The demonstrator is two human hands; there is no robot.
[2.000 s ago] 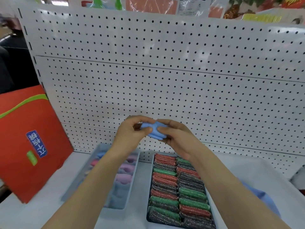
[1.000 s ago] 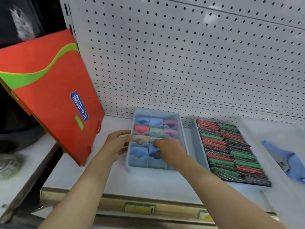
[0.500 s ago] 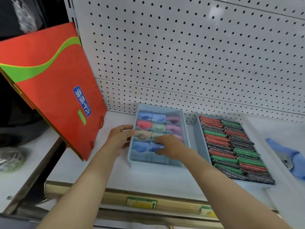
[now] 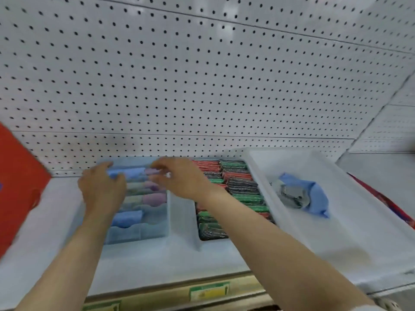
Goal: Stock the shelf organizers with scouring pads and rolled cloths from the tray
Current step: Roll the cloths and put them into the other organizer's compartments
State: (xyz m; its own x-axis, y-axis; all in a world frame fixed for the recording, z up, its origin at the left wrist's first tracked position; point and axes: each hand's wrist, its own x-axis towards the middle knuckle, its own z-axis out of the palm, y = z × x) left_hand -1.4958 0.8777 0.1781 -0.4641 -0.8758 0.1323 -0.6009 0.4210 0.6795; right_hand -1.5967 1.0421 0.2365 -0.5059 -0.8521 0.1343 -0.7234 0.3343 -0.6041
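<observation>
A light-blue divided organizer (image 4: pixel 168 217) on the shelf holds rolled cloths, among them a blue one (image 4: pixel 133 172) in the back row and a purple one (image 4: pixel 153 199). My left hand (image 4: pixel 101 190) hovers over its left side, fingers loosely curved near the back blue cloth. Over the back right corner my right hand (image 4: pixel 179 179) reaches left with relaxed fingers. Neither hand visibly holds anything; both are blurred. A second organizer to the right is packed with red, green and dark scouring pads (image 4: pixel 238 191). The white tray (image 4: pixel 359 212) holds a blue cloth (image 4: pixel 316 194) and a silver pad (image 4: pixel 292 196).
A white pegboard wall (image 4: pixel 202 86) rises directly behind the organizers. A red board (image 4: pixel 18 187) leans at the far left. The shelf's front edge carries a green and yellow price label (image 4: pixel 208 291). The tray overlaps the pad organizer's right side.
My right hand left the blue cloth in a front compartment. Both hands moved to the back row. The view swung right and closer, bringing the tray into sight.
</observation>
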